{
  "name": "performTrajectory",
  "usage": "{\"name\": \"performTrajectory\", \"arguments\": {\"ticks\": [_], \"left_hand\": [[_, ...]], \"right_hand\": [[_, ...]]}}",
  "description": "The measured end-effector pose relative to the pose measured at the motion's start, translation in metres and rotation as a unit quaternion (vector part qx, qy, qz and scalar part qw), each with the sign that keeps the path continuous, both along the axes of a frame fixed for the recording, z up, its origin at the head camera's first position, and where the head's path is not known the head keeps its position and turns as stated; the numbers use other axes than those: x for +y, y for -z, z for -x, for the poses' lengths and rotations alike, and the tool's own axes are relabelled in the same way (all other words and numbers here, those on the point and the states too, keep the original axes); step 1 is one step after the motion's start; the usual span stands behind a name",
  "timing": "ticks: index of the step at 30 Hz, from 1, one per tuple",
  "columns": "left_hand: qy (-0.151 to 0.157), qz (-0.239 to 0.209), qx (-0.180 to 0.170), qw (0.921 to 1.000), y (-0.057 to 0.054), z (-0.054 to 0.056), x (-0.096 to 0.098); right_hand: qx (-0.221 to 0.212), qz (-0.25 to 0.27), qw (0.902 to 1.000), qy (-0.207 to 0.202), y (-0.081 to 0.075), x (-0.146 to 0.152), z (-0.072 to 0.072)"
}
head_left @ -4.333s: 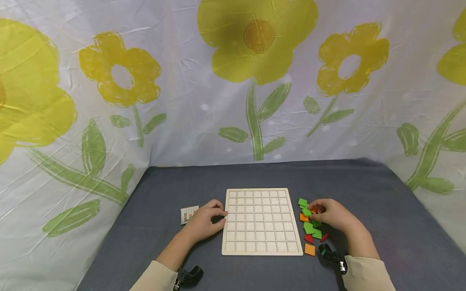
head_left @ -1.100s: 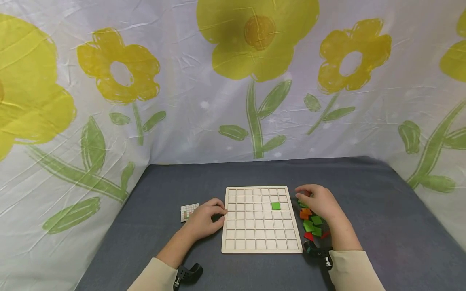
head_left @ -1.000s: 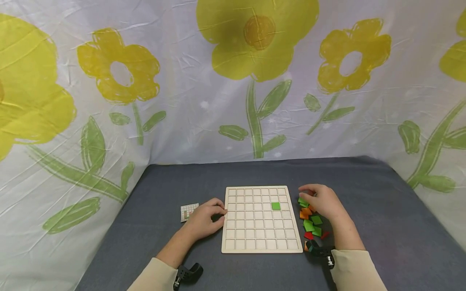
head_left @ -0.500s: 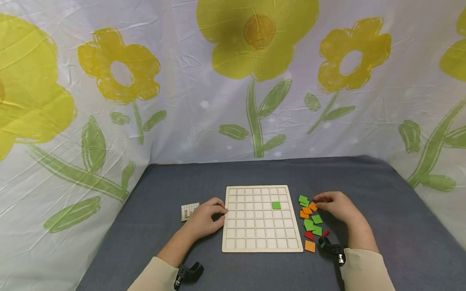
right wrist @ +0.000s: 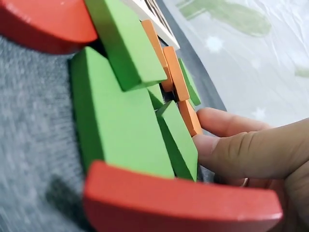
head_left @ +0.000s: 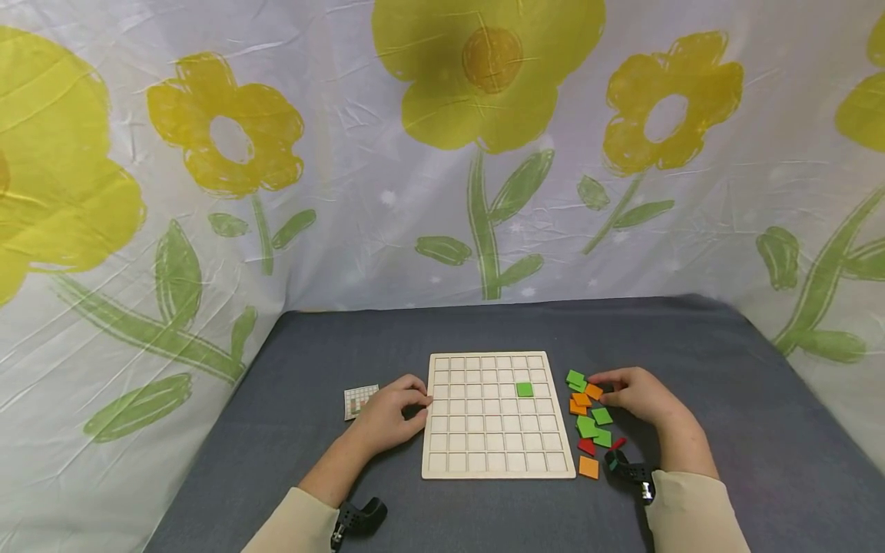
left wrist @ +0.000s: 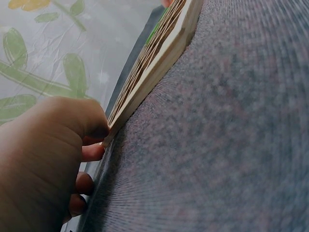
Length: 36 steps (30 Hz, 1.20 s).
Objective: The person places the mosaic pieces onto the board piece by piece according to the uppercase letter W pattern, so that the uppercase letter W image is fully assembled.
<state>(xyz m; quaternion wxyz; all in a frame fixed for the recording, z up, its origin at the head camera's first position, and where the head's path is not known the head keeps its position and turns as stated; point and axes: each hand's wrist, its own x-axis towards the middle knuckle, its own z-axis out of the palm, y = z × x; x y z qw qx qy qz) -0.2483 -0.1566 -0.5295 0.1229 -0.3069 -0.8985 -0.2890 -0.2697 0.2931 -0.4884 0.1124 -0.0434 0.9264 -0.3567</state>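
The pale wooden grid board [head_left: 495, 453] lies flat in the head view, with one green square tile [head_left: 525, 389] in a cell of its upper right part. My left hand [head_left: 389, 417] rests at the board's left edge, fingertips touching it; the left wrist view shows thumb and finger against the rim. At the far right of a loose pile, my right hand [head_left: 639, 393] pinches an orange tile [right wrist: 190, 118] between thumb and finger. The tile is still low among the others. Green tiles [head_left: 586, 427] and orange tiles [head_left: 579, 403] lie close by, some overlapping.
A small card with a printed grid [head_left: 358, 401] lies left of the board, partly behind the left hand. Red pieces [head_left: 586, 446] and a single orange tile [head_left: 588, 468] lie at the pile's near end. Dark cloth [head_left: 498, 330] covers the table; a flowered curtain hangs behind.
A green tile has come to lie in the board since the oldest frame. My right hand has moved back from beside the board to the pile and onto an orange tile. The left hand stays put.
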Motion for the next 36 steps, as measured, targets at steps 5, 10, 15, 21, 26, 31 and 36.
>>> {"name": "performTrajectory", "arguments": {"ticks": [5,10,15,21,26,31,36], "left_hand": [[0.000,0.002,-0.001,1.0000,-0.001,-0.001,0.000],[-0.002,0.003,-0.003,1.0000,-0.002,-0.001,0.000],[-0.001,0.000,0.001,1.0000,-0.002,-0.001,0.000],[0.000,0.001,0.002,1.0000,-0.002,-0.001,0.000],[-0.005,0.003,0.006,1.0000,-0.002,-0.001,0.000],[-0.006,0.004,0.005,1.0000,-0.001,0.000,0.000],[-0.005,0.000,0.004,1.0000,0.000,-0.001,0.000]], "right_hand": [[-0.004,0.002,1.0000,0.007,0.003,0.000,0.001],[0.006,0.000,1.0000,0.007,0.004,0.002,0.000],[0.025,-0.007,0.9995,0.015,0.004,0.008,0.000],[0.049,-0.016,0.9981,0.035,-0.006,0.019,-0.006],[0.076,-0.003,0.9965,0.035,-0.017,0.018,-0.009],[0.095,-0.008,0.9951,0.024,-0.029,0.005,-0.010],[0.102,-0.007,0.9947,0.009,-0.040,-0.009,-0.010]]}}
